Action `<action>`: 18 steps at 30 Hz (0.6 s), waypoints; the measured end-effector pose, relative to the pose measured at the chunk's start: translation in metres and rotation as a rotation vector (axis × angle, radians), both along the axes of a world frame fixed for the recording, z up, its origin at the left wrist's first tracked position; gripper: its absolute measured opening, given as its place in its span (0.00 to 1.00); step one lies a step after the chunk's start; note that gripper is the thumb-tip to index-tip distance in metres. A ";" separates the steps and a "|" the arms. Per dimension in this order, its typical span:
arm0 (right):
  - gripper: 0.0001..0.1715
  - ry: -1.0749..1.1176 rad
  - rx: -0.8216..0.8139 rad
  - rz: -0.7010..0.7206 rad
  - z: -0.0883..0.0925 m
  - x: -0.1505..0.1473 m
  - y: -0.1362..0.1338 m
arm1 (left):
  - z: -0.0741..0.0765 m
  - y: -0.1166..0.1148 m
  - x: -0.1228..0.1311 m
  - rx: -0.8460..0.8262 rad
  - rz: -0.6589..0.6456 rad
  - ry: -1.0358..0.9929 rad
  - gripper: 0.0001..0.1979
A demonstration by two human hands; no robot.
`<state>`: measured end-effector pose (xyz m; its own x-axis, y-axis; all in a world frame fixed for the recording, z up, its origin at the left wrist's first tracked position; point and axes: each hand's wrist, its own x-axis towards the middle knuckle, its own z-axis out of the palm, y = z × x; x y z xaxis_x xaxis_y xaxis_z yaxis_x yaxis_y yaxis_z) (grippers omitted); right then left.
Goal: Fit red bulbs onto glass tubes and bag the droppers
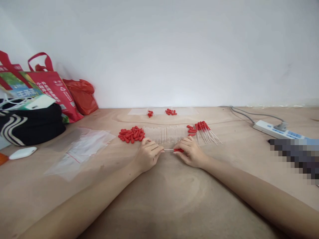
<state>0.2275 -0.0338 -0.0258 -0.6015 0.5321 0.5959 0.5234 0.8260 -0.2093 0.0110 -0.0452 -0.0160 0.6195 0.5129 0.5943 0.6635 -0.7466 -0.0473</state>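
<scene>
My left hand (149,154) pinches one end of a thin clear dropper tube (168,150), held level just above the table. On the tube's other end, my right hand (190,152) grips a red rubber bulb (178,150). Behind both hands lies a row of clear dropper tubes (165,133), side by side. A pile of loose red bulbs (131,134) is left of that row, and a few more red bulbs (191,130) lie at its right end. Several droppers with red bulbs fitted (203,127) are fanned out farther right.
Clear zip bags (79,154) lie at left, near a white case (23,153), a black striped bag (32,124) and red bags (82,96). Against the wall are more red bulbs (170,112) on clear plastic. A power strip (279,131) with a grey cable lies right.
</scene>
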 end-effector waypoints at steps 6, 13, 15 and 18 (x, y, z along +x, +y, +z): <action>0.10 0.011 0.035 0.054 0.000 -0.007 -0.003 | 0.001 -0.004 0.003 -0.013 -0.001 -0.020 0.09; 0.11 -0.076 0.028 0.062 0.002 -0.009 -0.003 | 0.001 -0.004 0.003 -0.031 -0.006 -0.002 0.09; 0.12 -0.090 0.019 0.053 0.001 -0.009 -0.002 | 0.000 -0.003 0.003 -0.029 -0.006 0.010 0.09; 0.10 0.009 -0.086 0.046 -0.001 -0.006 0.000 | 0.000 -0.003 0.003 -0.020 0.002 0.009 0.09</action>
<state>0.2213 -0.0335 -0.0268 -0.6212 0.5537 0.5545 0.4833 0.8277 -0.2851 0.0141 -0.0486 -0.0160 0.6234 0.5264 0.5782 0.6650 -0.7459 -0.0380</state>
